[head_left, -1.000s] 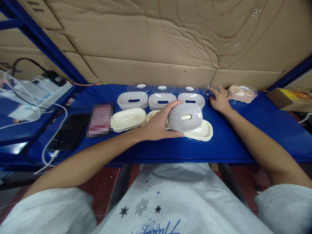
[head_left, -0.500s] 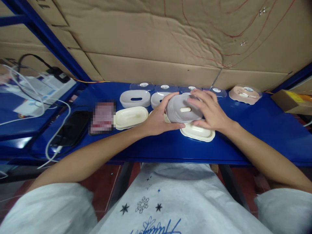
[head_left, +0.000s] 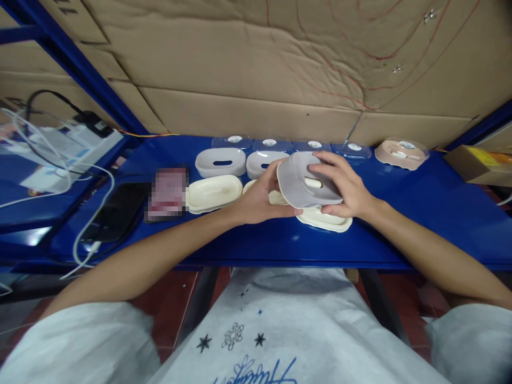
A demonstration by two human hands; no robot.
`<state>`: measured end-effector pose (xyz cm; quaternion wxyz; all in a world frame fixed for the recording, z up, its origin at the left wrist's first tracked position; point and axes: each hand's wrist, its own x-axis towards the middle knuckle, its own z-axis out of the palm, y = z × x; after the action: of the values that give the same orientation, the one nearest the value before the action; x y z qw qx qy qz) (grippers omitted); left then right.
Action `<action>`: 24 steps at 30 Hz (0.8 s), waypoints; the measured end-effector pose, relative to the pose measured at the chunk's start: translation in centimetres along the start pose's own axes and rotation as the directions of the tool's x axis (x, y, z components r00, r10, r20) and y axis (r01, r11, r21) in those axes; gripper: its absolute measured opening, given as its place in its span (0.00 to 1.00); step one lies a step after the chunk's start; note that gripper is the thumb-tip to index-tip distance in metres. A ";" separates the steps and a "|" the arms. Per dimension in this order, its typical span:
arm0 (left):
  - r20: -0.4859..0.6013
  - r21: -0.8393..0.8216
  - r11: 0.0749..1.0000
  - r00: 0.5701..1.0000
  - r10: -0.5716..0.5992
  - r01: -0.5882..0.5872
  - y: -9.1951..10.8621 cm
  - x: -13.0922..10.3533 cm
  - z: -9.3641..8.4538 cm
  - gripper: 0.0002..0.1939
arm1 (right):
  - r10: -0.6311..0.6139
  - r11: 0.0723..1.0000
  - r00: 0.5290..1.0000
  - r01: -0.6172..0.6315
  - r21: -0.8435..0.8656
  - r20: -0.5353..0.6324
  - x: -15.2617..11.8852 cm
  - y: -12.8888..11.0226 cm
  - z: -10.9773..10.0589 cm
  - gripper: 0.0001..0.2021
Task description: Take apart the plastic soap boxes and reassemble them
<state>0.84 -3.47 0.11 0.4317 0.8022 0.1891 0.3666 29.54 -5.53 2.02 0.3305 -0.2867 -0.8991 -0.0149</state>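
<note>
Above the blue table I hold a grey oval soap dish with a cream piece showing through the slot in its base. It is tilted, its cream-edged rim turned toward my left hand. That hand curves round the rim, thumb along the lower edge and fingertips partly hidden behind the dish. My right hand grips the opposite side, fingers spread over the base and thumb below. Directly under the dish lies a cream oval tray, partly covered. Another cream tray and grey slotted shells are to the left.
Several clear lids with round stickers line the back edge. A pinkish soap dish under a clear lid stands at the back right, near a cardboard box. Leftward are a blurred-out phone, a black phone and white cables.
The grey soap dish has shifted slightly right and tilted, so its left side and rim show more. My right hand has moved a little down along with it.
</note>
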 end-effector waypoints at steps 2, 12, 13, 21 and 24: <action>0.028 -0.003 1.000 1.000 0.014 -0.014 -0.1 0.0 0.0 0.62 | 0.018 0.999 1.000 -0.017 -0.030 0.021 0.1 -0.3 0.1 0.46; -0.050 -0.028 0.998 0.998 0.047 -0.048 0.1 0.2 0.0 0.50 | 0.044 0.999 0.999 -0.044 0.006 -0.031 0.3 -0.4 0.4 0.44; -0.053 -0.034 0.998 0.998 0.047 -0.049 0.1 0.2 -0.1 0.49 | 0.060 0.998 0.997 -0.060 0.024 -0.038 0.4 -0.4 0.4 0.43; -0.084 0.035 0.997 0.994 0.075 -0.073 -0.6 0.5 -0.4 0.50 | 0.225 0.960 0.973 -0.230 0.160 0.045 1.0 0.9 -2.7 0.34; -0.068 0.061 0.994 0.993 0.092 -0.088 -0.3 0.3 -0.3 0.49 | 0.354 0.932 0.922 -0.361 0.021 0.159 0.5 2.5 -5.8 0.33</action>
<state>0.82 -2.95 0.13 0.3841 0.8088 0.1784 0.4081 33.91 -4.45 6.47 0.2651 -0.4379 -0.8544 0.0898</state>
